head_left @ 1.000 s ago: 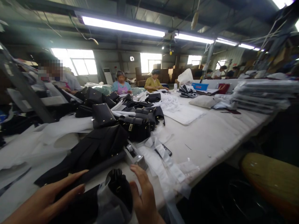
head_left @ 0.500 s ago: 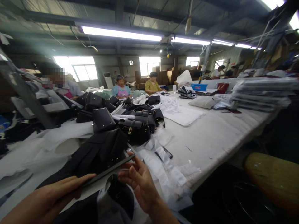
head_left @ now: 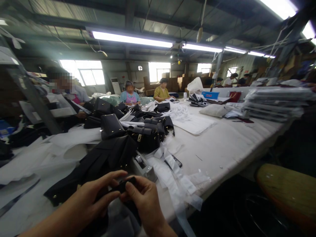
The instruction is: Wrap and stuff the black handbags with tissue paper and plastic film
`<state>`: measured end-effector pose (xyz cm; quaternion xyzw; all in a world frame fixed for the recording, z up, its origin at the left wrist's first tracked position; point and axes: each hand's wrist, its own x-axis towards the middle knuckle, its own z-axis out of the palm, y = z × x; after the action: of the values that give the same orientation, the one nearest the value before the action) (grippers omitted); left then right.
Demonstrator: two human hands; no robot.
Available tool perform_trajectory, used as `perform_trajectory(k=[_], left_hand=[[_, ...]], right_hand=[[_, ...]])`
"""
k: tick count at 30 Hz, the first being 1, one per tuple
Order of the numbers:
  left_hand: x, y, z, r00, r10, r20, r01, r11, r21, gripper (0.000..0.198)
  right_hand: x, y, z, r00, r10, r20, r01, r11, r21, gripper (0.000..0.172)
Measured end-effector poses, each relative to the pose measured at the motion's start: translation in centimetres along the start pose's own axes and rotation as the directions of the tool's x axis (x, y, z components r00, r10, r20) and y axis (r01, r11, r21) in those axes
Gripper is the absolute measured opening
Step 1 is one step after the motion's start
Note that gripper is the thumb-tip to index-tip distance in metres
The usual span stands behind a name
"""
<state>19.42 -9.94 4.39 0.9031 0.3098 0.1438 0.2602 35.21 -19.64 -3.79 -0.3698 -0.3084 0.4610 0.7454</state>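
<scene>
- Two hands meet low in the view: the left hand (head_left: 89, 202) and the right hand (head_left: 146, 200) both pinch one black strap (head_left: 124, 185). Each grip is narrow, thumb pressed to forefinger on it.
- The strap lies between the two grips and touches both. Its long axis runs from lower left up to the right, and its end shows just above the right thumb. Neither hand is nearer, though the left covers more of its length.
- One wrapped bag (head_left: 116, 222), dark and under clear plastic, sits right below the hands.
- One flat black panel (head_left: 103, 161) lies just beyond on the counter (head_left: 222, 148), with one metal dispenser (head_left: 144, 168) touching its right edge.
- Behind these is a heap of black bags (head_left: 145, 136), too overlapped to count.
- Several white strips (head_left: 172, 171) trail off the counter's edge beside one dark flat phone (head_left: 175, 161).
- Three people sit at the far side: one at left (head_left: 74, 93), one in blue (head_left: 130, 97), one in yellow (head_left: 161, 92).
- One stack of packs (head_left: 276, 102) stands at right, well apart, and one stool (head_left: 286, 191) is below it.
</scene>
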Motion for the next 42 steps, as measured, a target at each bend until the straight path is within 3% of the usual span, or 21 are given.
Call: perform_trajectory(k=[4,8,11,13,23,29,34,42], left_hand=[[1.1,1.3,-1.3,0.999,0.034,-0.034,-0.035,0.999,-0.022,0.038],[1.9,0.6,-2.3,1.000,0.028,0.009,-0.028,0.999,0.016,0.041],[2.3,0.1,-2.0,0.998,0.018,0.063,-0.020,0.999,0.035,0.042],[2.4,-0.1,-1.7,0.996,0.016,0.091,-0.023,0.997,0.072,0.043],[3.4,0.7,-1.8,0.972,0.023,0.234,-0.085,0.963,0.255,0.031],[4.7,3.1,-2.5,0.949,-0.018,0.313,-0.133,0.882,0.453,0.030],[6.1,5.4,-2.6,0.915,-0.055,0.399,-0.221,0.759,0.612,0.028],[7.6,6.3,-2.3,0.905,-0.045,0.424,-0.246,0.757,0.606,0.026]], right_hand=[[1.0,0.3,-2.4,0.977,-0.209,-0.050,0.182,0.930,-0.320,0.033],[1.9,1.0,-4.5,0.972,-0.211,0.104,0.233,0.797,-0.557,0.036],[2.0,1.0,-4.5,0.959,-0.141,0.248,0.255,0.814,-0.522,0.032],[1.9,0.9,-4.2,0.955,-0.109,0.275,0.238,0.835,-0.496,0.031],[1.5,2.0,-3.4,0.984,-0.130,0.124,0.167,0.918,-0.359,0.024],[1.4,1.4,-3.2,0.975,-0.165,0.146,0.209,0.899,-0.384,0.023],[1.5,1.5,-3.4,0.963,-0.198,0.180,0.256,0.880,-0.400,0.025],[1.6,2.3,-3.5,0.965,-0.224,0.136,0.259,0.886,-0.384,0.027]])
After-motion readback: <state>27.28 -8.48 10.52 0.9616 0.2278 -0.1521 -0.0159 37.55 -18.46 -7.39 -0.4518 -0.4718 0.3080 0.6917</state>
